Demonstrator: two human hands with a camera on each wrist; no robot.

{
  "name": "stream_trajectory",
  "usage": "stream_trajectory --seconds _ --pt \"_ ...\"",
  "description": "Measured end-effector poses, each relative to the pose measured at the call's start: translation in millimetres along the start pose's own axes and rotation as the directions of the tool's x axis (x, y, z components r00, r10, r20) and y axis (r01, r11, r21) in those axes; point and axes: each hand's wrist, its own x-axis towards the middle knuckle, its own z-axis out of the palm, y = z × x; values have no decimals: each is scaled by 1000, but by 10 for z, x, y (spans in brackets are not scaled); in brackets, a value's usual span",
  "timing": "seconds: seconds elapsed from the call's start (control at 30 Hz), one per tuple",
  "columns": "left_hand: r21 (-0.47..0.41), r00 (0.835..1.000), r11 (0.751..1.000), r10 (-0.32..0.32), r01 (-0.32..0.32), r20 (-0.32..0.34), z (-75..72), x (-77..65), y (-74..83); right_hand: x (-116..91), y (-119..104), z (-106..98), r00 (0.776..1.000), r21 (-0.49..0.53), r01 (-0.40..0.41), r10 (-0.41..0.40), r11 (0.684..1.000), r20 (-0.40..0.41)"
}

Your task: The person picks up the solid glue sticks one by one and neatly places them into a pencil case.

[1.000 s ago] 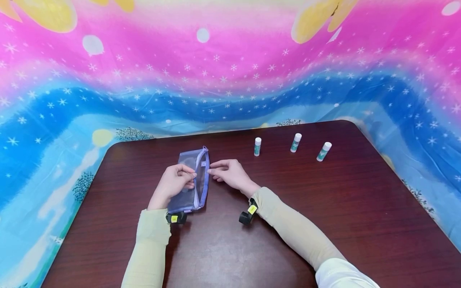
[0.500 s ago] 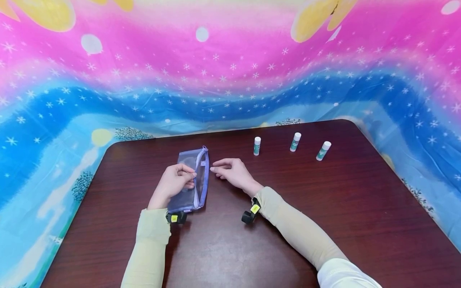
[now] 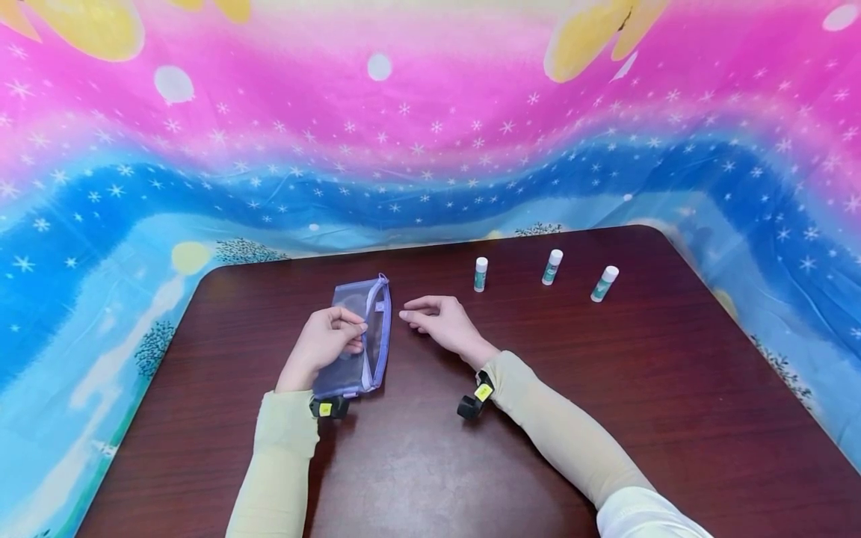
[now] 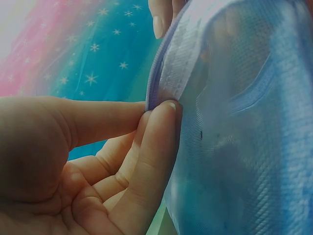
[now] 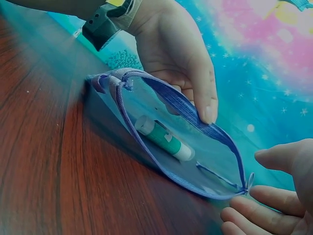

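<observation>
A purple mesh zipper pouch (image 3: pixel 380 355) lies on the table with its mouth spread apart. My left hand (image 3: pixel 323 342) pinches the near-left lip of that mouth between thumb and index finger, as the left wrist view shows at the zipper edge (image 4: pixel 164 73). Inside the pouch, a glue stick (image 5: pixel 166 139) with a green label shows in the right wrist view. Just right of the pouch, my right hand (image 3: pixel 445 326) hovers with relaxed fingers and holds nothing. Three white-capped glue sticks stand farther right: one (image 3: pixel 480 274), a second (image 3: pixel 552 267) and a third (image 3: pixel 605 284).
The dark wooden table (image 3: pixel 430 463) has a rounded far edge. Behind it hangs a pink and blue cloth (image 3: pixel 417 149) with snowflakes, wrapping round the table's sides. A black wrist camera (image 3: pixel 329 408) sits on the left wrist, and another (image 3: pixel 474 398) on the right.
My right hand has let go of the pouch's right lip and drawn a little to the right. The left hand keeps its pinch, and the pouch stays spread in place.
</observation>
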Motion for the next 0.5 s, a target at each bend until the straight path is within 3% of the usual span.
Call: stream_trajectory --seconds 0.5 --pt "-1 1000 1000 1 -1 4 -7 17 -31 -30 -45 -211 999 -13 26 -26 1000 -41"
